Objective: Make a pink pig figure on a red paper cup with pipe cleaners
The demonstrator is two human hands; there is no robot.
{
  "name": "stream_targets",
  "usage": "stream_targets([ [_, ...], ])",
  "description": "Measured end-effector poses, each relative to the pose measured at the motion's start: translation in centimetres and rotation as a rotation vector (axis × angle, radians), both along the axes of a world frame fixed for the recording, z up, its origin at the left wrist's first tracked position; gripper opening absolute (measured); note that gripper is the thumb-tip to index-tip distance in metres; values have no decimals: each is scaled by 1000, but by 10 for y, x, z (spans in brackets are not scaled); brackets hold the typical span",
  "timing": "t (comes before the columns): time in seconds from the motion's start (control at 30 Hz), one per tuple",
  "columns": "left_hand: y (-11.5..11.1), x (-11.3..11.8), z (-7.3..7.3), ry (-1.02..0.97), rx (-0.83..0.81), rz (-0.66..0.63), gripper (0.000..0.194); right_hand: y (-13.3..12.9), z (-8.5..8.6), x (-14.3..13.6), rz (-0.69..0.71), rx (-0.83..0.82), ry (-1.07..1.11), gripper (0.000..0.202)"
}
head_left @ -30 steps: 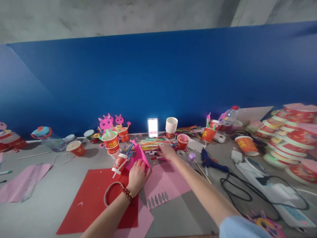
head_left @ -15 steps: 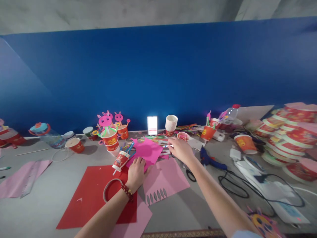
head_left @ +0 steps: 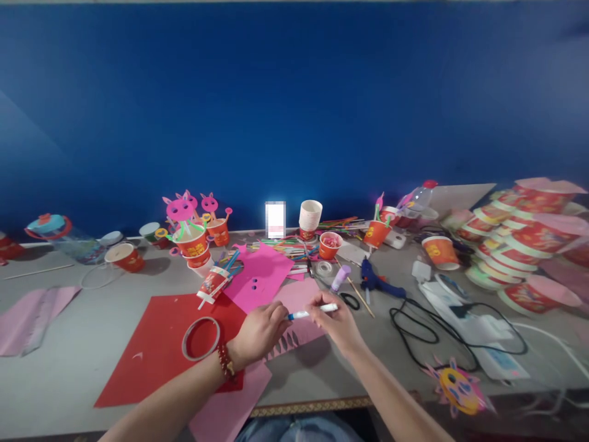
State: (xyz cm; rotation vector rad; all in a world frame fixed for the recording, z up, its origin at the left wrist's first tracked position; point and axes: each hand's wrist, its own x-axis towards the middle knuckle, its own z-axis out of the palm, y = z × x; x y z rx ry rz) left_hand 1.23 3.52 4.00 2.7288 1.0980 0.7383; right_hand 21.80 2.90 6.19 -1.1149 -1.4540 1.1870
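My right hand (head_left: pixel 335 320) is closed round a white marker (head_left: pixel 301 314), held nearly level above the pink paper. Its blue tip end points left, into the curled fingers of my left hand (head_left: pixel 263 326), which pinch that end; a blue bit shows there. Beneath lies a light pink sheet (head_left: pixel 310 293) with several leaf-shaped holes along its near edge. A bright pink sheet (head_left: pixel 269 273) sits just behind my left hand and carries two small dark dots. To the left, a red sheet (head_left: pixel 151 344) has a roll of tape (head_left: pixel 184 348) on it.
Behind stand decorated paper cups (head_left: pixel 192 247), a stack of white cups (head_left: pixel 310 216) and a lit phone screen (head_left: pixel 275 220). A blue glue gun (head_left: pixel 380 279), black scissors (head_left: pixel 350 301) and cables are on the right, near stacked red bowls (head_left: pixel 543 239). A paper mask (head_left: pixel 455 388) lies low right.
My right hand has come back from the pens with the marker. My left hand has lifted off the bright pink sheet, uncovering the two dots, and met the marker's blue end.
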Motion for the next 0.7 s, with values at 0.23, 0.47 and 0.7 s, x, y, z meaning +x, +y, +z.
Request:
stream_targets([
  [0.23,-37,8,-2,129,-263,-26,28,-34,-20,-12,143,-194,140,41],
  [0.47,-73,9,23,-141,-700,-177,49,-75,-11,-9,192,-328,205,40],
  [0.7,-79,-20,22,-447,-1098,-71,49,-54,13,58,-330,-105,466,37],
])
